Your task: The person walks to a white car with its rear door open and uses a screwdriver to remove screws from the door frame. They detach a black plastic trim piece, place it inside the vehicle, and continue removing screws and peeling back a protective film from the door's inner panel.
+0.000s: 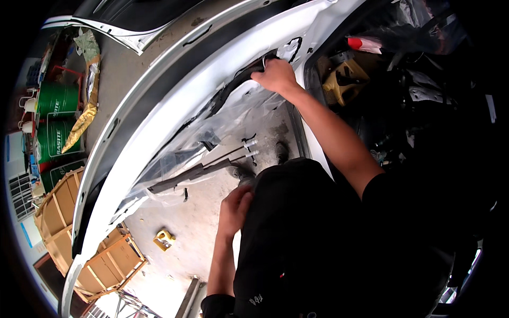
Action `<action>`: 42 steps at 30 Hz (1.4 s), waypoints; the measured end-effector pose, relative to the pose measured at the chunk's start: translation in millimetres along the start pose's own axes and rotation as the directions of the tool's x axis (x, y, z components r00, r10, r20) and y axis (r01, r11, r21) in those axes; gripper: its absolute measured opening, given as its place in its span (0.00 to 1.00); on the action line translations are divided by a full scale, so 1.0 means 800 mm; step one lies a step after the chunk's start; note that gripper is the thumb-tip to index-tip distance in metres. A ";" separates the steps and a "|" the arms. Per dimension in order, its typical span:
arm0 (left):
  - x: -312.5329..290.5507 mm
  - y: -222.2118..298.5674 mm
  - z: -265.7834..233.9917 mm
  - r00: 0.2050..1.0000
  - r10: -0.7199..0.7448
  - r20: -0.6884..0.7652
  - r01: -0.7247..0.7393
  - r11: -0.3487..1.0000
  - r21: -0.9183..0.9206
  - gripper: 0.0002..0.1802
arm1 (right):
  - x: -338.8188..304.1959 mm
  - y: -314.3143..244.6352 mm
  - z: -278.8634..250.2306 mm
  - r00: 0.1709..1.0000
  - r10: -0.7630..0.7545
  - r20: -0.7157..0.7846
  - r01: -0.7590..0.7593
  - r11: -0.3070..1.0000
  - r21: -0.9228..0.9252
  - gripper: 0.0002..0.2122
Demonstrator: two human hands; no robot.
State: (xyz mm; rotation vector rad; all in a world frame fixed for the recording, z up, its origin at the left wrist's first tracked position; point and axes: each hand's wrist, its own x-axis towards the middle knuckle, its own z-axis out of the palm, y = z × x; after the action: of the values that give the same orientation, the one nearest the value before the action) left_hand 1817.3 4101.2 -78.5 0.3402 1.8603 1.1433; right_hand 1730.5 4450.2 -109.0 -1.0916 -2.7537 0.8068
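Note:
My right hand (275, 75) reaches into the upper part of a white car door (175, 100) with its trim off. Its fingers are curled at a dark opening in the inner panel, their tips hidden, so what they grip cannot be made out. Clear plastic film (185, 146) hangs loosely from the door along a black sealant line (217, 100). Below the film, a long dark strip (196, 174) shows. My left hand (233, 209) is beside my knee with its fingers bent in, slightly blurred; no object shows in it.
A yellow jug (164, 239) is on the concrete floor. Wooden-framed brown panels (111, 263) and green drums (57, 135) stand beyond the door at left. To my right, the dark car interior holds another yellow jug (344, 82) and loose items.

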 end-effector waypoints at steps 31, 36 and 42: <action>0.269 0.178 0.074 0.491 0.742 -0.455 -0.357 0.649 0.672 0.09 | -0.002 0.019 0.024 0.981 -0.036 -0.192 0.068 0.983 0.168 0.23; 0.277 0.177 0.065 0.464 0.775 -0.429 -0.391 0.614 0.686 0.08 | -0.005 0.012 0.010 0.994 -0.031 -0.103 0.048 0.984 0.172 0.24; 0.272 0.187 0.055 0.570 0.722 -0.392 -0.312 0.631 0.710 0.11 | 0.001 0.017 -0.003 0.993 -0.118 0.001 0.117 0.985 0.130 0.23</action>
State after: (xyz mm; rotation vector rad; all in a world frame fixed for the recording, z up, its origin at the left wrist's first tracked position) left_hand 1699.5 4341.4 -83.2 1.0578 2.8839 1.1465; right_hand 1739.1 4459.9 -113.8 -0.8956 -2.6980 0.9608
